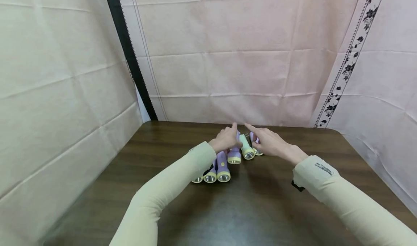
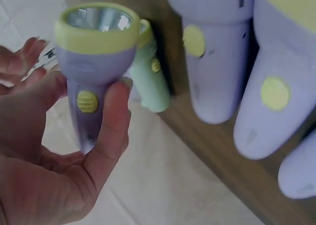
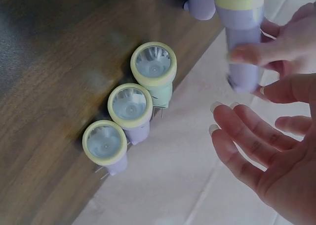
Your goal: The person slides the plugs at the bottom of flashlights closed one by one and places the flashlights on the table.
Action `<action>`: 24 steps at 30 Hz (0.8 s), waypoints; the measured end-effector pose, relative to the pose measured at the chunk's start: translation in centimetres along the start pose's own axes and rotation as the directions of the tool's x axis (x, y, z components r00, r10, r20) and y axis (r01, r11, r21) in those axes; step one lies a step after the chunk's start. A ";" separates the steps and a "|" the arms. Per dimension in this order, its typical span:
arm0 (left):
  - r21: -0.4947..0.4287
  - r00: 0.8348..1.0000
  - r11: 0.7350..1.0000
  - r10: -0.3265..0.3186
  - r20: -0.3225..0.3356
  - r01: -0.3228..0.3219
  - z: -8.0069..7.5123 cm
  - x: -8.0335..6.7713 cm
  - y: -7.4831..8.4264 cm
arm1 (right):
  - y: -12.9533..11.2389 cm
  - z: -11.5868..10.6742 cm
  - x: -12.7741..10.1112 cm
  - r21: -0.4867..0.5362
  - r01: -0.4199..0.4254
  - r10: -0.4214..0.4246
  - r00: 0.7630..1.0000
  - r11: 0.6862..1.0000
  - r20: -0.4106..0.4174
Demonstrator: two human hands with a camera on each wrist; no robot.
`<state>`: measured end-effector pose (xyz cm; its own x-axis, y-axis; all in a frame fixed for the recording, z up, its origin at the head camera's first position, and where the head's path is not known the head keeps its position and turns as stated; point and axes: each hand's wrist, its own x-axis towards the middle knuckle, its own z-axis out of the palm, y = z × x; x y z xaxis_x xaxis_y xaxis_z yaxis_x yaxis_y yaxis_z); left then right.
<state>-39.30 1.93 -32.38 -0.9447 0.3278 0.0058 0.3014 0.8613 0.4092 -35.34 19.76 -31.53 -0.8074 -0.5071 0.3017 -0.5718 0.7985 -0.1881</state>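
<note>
Torches everywhere on this dark wooden worktop, small plastic ones with yellow rims, lying in a loose cluster at its middle. The left hand has one of them: a purple torch pinched between thumb and curled fingers, lens end up toward the wrist camera, its yellow switch facing out beside the thumb. Just behind it a mint-green torch lies on the worktop, and three more purple torches sit side by side close by. The right hand is loose and holds nothing, fingers straight and spread, hovering just beside the held torch. From the right wrist, a row of three torches lies lens-up at the worktop's far edge, the green one at the end nearest the hands. In the head view the hands cover part of the cluster, so the full count is hard to call. Both arms wear pale cream sleeves, and creased pink cloth hangs behind.
</note>
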 end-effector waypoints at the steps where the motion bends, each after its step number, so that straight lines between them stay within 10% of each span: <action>1: 0.033 1.000 0.999 -0.005 0.007 0.005 0.3 0.1 0.1 | 0.1 0.0 -0.1 0.000 0.000 0.000 1.000 1.000 -0.001; 24: 0.349 0.993 0.937 -0.067 0.099 0.029 5.5 0.6 1.0 | 1.5 0.6 -1.1 -0.012 -0.015 0.015 1.000 1.000 0.011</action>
<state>-38.84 5.13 -37.02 -0.9455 0.3057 -0.1118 0.3000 0.9517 0.0650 -35.35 21.33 -32.72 -0.8175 -0.4984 0.2887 -0.5578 0.8100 -0.1811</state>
